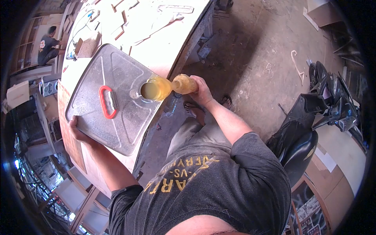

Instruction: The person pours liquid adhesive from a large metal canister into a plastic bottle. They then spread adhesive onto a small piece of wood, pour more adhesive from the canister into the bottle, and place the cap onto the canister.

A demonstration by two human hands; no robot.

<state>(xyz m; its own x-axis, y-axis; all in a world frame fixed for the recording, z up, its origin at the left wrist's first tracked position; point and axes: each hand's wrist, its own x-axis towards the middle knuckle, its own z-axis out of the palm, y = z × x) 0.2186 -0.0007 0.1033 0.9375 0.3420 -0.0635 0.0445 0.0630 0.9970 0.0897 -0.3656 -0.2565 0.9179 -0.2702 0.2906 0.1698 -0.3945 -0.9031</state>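
A square metal can (89, 100) with a red-and-metal handle (105, 102) lies near the table's edge, its top face toward me. My left hand (79, 131) holds the can's lower left corner, fingers curled over the rim. Against the can's right side is a translucent yellow funnel-like cup (160, 88), with pale yellowish liquid inside its wide mouth. Its narrow end meets the neck of a yellowish, stained bottle (184, 84). My right hand (201, 92) is wrapped round this bottle, beyond the table's edge. Whether liquid is flowing I cannot tell.
On the pale table (149, 19) lie several wood scraps and a small cardboard box (88, 45). A black motorbike (305, 133) stands on the right. A person (49, 46) sits at the far left. My feet in sandals (194, 109) are on the concrete floor (250, 58).
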